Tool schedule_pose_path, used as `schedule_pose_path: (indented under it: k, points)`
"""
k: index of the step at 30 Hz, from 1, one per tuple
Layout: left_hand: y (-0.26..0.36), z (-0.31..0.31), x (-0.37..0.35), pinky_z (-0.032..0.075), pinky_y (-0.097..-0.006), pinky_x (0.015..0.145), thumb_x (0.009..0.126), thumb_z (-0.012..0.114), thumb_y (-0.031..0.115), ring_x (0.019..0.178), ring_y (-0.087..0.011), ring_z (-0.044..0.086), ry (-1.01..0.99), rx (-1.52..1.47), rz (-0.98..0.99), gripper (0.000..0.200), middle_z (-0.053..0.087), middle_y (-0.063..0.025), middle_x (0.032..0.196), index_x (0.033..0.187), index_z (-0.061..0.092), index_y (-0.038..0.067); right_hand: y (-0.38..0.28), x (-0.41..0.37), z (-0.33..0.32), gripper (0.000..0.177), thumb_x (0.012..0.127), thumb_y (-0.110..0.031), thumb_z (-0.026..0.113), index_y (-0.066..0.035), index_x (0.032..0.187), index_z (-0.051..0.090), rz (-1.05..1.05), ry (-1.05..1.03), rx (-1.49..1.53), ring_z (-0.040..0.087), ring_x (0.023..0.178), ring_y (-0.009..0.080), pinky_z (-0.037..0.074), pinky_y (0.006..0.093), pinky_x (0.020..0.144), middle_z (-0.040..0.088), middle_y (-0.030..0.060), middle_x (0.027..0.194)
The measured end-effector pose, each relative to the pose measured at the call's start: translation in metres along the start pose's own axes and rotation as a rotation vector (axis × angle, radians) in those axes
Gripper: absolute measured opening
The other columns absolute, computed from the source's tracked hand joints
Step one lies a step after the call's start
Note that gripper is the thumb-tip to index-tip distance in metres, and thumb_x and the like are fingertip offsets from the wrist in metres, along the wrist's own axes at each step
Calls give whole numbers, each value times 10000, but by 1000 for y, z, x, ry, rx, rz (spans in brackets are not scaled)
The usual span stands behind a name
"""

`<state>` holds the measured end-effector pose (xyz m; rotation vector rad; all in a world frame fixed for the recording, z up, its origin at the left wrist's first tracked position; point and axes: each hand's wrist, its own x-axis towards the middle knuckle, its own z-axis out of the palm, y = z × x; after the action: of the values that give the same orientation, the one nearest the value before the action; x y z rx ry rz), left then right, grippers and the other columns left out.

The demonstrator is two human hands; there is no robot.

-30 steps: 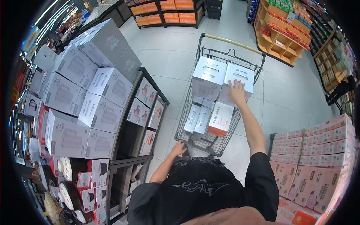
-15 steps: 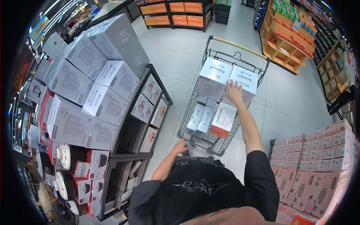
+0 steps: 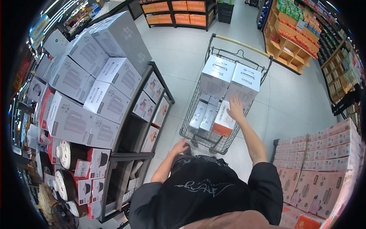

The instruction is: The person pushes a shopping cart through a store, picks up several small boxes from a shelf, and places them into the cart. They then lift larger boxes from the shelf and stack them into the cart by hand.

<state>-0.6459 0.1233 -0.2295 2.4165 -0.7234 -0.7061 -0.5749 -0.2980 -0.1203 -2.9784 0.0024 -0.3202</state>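
My right hand [image 3: 237, 108] hovers over the shopping cart [image 3: 213, 146], fingers spread, holding nothing. In this view it overlaps the orange-and-white box [image 3: 223, 129] and the lower front of a tall white box [image 3: 246, 79] with a handle on top. A matching tall white box [image 3: 218, 69] stands beside that one at the cart's handle end. Two slim white boxes [image 3: 198, 115] lie side by side in the cart. My left hand [image 3: 178, 147] hangs low near the cart's near corner, loosely curled and not gripping anything.
Stacked kettle boxes [image 3: 72, 80] fill a black shelf [image 3: 154, 110] on the left. Pink cartons [image 3: 316, 164] are piled at the right. A wooden display rack [image 3: 289, 53], a black basket stack [image 3: 225, 13] and a low shelf of orange boxes [image 3: 179, 18] stand farther off.
My right hand has come off the top of the tall white box and moved down toward the orange-and-white box. My left hand has shifted slightly left and away from the cart's corner.
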Motion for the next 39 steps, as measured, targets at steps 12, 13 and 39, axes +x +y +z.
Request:
schedule_pose_path:
  k: [12, 13, 39]
  points:
    - [-20, 22, -35, 424, -409, 934, 811, 619, 398, 1109, -370, 511, 37, -112, -112, 467, 558, -225, 1175, 996, 593, -30, -8, -135, 92, 784, 731, -458, 678, -13, 1321, 415, 158, -505, 101, 392, 1247, 440, 333, 496, 1031, 370, 298, 1360]
    - [-19, 23, -39, 430, -411, 923, 814, 618, 400, 1088, -369, 524, 36, -117, -133, 469, 570, -221, 1156, 1004, 595, -28, -7, -139, 93, 779, 730, -456, 677, -14, 1318, 420, 162, -540, 114, 404, 1238, 438, 330, 491, 1034, 373, 302, 1356]
    - [-70, -72, -16, 490, -330, 749, 858, 621, 324, 874, -219, 639, 242, -585, -185, 358, 659, -147, 929, 996, 601, -6, -43, -58, 91, 529, 744, -455, 646, -45, 1077, 627, 181, -792, 60, 628, 956, 362, 504, 436, 825, 652, 211, 1004]
